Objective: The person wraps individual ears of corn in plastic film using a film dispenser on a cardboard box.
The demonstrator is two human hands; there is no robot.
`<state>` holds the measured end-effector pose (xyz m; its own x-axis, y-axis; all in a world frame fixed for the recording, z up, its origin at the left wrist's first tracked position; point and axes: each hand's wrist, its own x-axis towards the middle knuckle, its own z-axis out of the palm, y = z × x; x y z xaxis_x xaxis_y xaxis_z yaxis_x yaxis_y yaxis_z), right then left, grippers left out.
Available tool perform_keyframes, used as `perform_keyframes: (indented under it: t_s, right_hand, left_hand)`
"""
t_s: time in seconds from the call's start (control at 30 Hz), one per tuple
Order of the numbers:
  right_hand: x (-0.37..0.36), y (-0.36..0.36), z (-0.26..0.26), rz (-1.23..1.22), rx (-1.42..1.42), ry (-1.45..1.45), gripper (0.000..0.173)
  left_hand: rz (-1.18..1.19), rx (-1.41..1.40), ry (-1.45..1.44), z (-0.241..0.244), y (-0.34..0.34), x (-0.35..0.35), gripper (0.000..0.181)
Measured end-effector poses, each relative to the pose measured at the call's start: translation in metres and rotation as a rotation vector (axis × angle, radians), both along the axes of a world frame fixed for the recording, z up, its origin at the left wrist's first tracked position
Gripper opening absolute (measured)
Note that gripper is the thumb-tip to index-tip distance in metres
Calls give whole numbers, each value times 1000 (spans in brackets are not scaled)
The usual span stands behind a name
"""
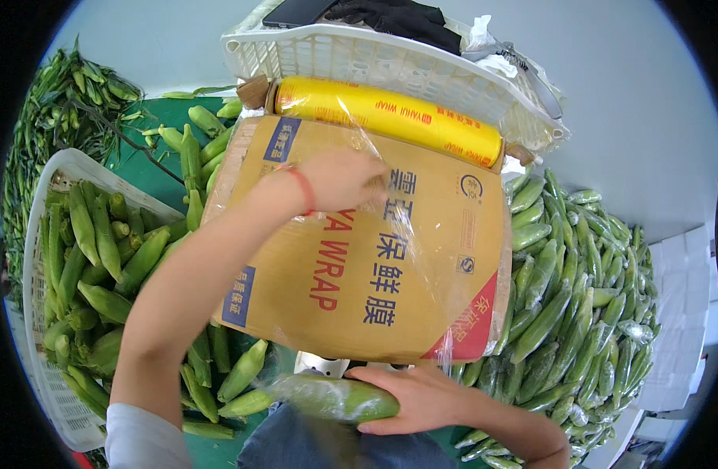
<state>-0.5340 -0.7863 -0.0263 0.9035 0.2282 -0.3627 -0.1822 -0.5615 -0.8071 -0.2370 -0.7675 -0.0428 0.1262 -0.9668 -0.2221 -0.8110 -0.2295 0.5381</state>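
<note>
My right hand [426, 394] grips a green-husked ear of corn [329, 398] at the box's near edge, above my lap. Clear plastic film lies over this corn, and its left end is blurred. Over the top of the cardboard box [441, 234] is my left hand [356, 179], blurred, its fingers curled beside a crinkled strip of clear film [407, 228]. Whether the fingers pinch that film is hard to see. At the box's far edge rests a yellow-printed roll of plastic wrap [388, 120].
A white plastic crate [39, 193] of unwrapped corn stands left. Film-wrapped corn [570, 311] is heaped right. Behind the roll, a white basket [359, 53] bears a black cloth item [403, 23]. Husk scraps [60, 111] pile up far left, and loose ears [244, 369] lie on the green surface.
</note>
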Motion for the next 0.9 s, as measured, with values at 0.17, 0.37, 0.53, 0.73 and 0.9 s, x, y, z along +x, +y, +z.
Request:
perform_keyframes:
  t_s: [0.17, 0.37, 0.53, 0.73, 0.9]
  right_hand:
    - [-33, -1, -21, -630, 1406, 445, 65]
    - [-13, 39, -44, -221, 2022, 421, 82]
    - [-41, -8, -5, -660, 737, 122, 57]
    - [-78, -29, -28, -1263, 441, -580, 38]
    - [-46, 14, -45, -1407, 1527, -862, 59]
  left_hand:
    - [-200, -689, -96, 34, 95, -111, 54]
    - [600, -881, 1721, -2, 82, -156, 31]
    - [943, -710, 806, -38, 142, -147, 47]
    - [307, -508, 371, -13, 125, -180, 60]
    - [27, -285, 330, 10, 68, -209, 68]
